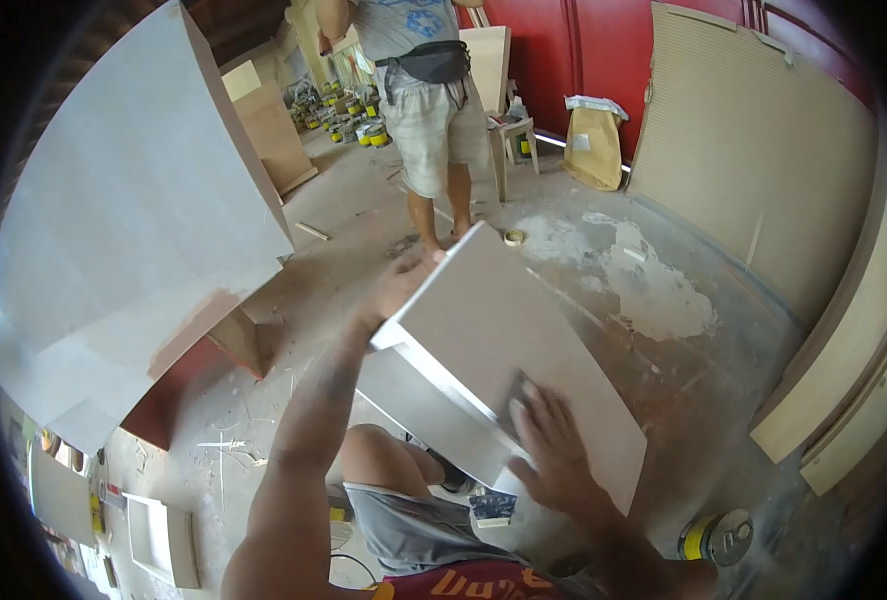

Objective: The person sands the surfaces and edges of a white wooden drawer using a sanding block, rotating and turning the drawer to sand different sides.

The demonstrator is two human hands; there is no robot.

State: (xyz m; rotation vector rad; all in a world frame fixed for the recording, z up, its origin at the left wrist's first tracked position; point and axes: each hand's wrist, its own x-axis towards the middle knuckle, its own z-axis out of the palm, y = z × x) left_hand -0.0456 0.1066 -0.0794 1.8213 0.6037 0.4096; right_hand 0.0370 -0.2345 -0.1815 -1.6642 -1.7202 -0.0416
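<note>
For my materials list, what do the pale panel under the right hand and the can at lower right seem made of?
Pale panel: perhaps wood board, matte coat; flat, with crisp edges, core hidden.
Can: probably metal, yellow-banded; dull grey lid, raised rim.

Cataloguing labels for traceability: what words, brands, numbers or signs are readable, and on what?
Nothing reads with certainty.
Maroon shirt: large yellow-orange letters, cut off by the frame, unreadable.
Co-worker's gray T-shirt: blue print, no legible words.
Near can: yellow label, too blurred.
Far cans: labels too small.
</note>
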